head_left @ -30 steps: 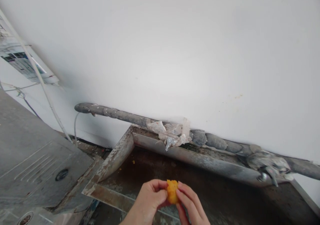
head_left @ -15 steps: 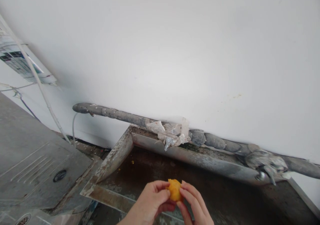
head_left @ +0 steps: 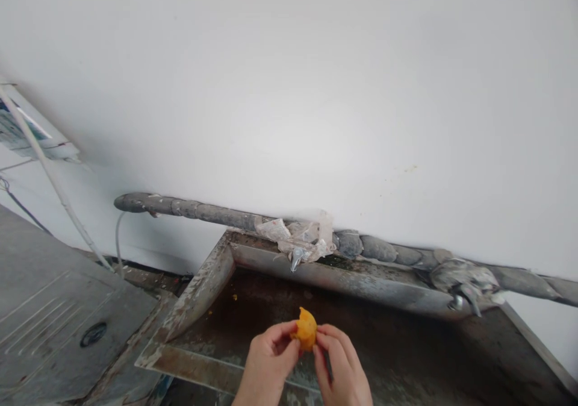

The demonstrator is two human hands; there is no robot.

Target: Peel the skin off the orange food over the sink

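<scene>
- Together, left hand (head_left: 266, 364) and right hand (head_left: 338, 367) pinch a small orange food piece (head_left: 306, 329) between narrow fingers (head_left: 289, 349).
- Below lies a stained rusty metal sink (head_left: 198, 291).

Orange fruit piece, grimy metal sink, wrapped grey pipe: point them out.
orange fruit piece (head_left: 306, 330), head view, its middle
grimy metal sink (head_left: 198, 294), head view, left rim
wrapped grey pipe (head_left: 198, 209), head view, left stretch

A small orange-yellow piece of fruit (head_left: 306, 329), rough and pulpy on its surface, is pinched between the fingertips of 2 hands, the left hand (head_left: 266, 364) and the right hand (head_left: 341, 367). It sits upright, its pointed top uppermost, above a grimy trough.
</scene>
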